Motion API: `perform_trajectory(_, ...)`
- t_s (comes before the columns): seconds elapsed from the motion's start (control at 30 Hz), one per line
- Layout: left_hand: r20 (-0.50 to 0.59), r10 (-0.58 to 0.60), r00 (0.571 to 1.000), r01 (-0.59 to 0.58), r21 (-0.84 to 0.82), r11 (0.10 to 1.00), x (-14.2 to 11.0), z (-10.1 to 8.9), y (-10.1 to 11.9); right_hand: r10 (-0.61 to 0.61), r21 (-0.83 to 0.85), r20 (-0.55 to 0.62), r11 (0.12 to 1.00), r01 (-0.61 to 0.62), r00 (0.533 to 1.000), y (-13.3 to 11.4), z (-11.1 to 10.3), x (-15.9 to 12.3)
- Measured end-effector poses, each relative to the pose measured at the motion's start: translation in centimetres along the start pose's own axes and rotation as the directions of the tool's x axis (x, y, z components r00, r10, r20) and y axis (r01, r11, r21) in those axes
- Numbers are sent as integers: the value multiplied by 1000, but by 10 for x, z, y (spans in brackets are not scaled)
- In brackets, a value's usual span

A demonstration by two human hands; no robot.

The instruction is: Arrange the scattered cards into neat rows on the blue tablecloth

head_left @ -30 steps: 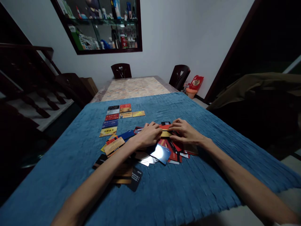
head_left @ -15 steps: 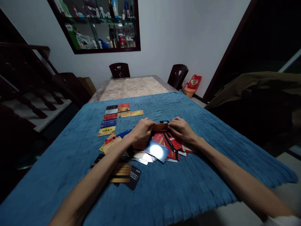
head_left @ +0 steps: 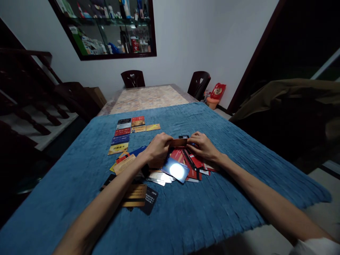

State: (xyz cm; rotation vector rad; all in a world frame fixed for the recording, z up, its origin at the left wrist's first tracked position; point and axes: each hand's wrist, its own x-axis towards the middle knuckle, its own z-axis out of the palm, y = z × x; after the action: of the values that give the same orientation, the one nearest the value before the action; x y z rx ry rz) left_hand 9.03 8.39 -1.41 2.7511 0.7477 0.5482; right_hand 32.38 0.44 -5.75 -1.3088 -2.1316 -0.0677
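Between my two hands is an orange-brown card, pinched at its left end by my left hand and at its right end by my right hand. Both hands are closed, just above a loose pile of cards. In the pile a shiny blue card reflects bright light, and red cards lie under my right hand. A gold card overlaps a black card near my left forearm. Further left, cards lie in rows, among them a yellow card and a dark blue card.
A blue cloth covers the near part of the table, whose patterned top shows beyond. Dark chairs stand at the far end. A red bag sits by the wall, and brown fabric drapes at the right.
The view has shifted slightly, moving everything a little to the left in the picture. Both hands keep hold of the card, with no clear change in their grip.
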Motion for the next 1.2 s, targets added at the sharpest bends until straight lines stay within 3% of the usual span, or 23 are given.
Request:
perform_trajectory(0.2,-11,29,1000,-28,67,997,-1,0,5,6,-35,-134,999,-11,991,-6,-2,1)
perform_trajectory(0.37,-50,47,998,-46,25,999,-1,1,6,-7,-17,-234,1000,3,972,-15,-5,3)
perform_trajectory(0.53,-191,-27,981,3,-128,992,2,3,5,25,-4,-305,1000,-27,952,-16,-1,4)
perform_trajectory(0.7,-321,-163,933,47,-341,939,5,6,8,41,-11,-236,999,-45,971,-14,6,4)
perform_trajectory(0.93,-253,-190,949,16,-560,828,6,11,13,37,80,-171,997,-24,984,-23,7,9)
perform_trajectory(1.1,-201,-207,957,28,-651,759,7,9,12,103,173,-259,983,-58,960,-27,3,10)
perform_trajectory(1.2,-222,-211,952,23,-636,771,7,4,9,163,230,-322,969,-90,932,-28,2,10)
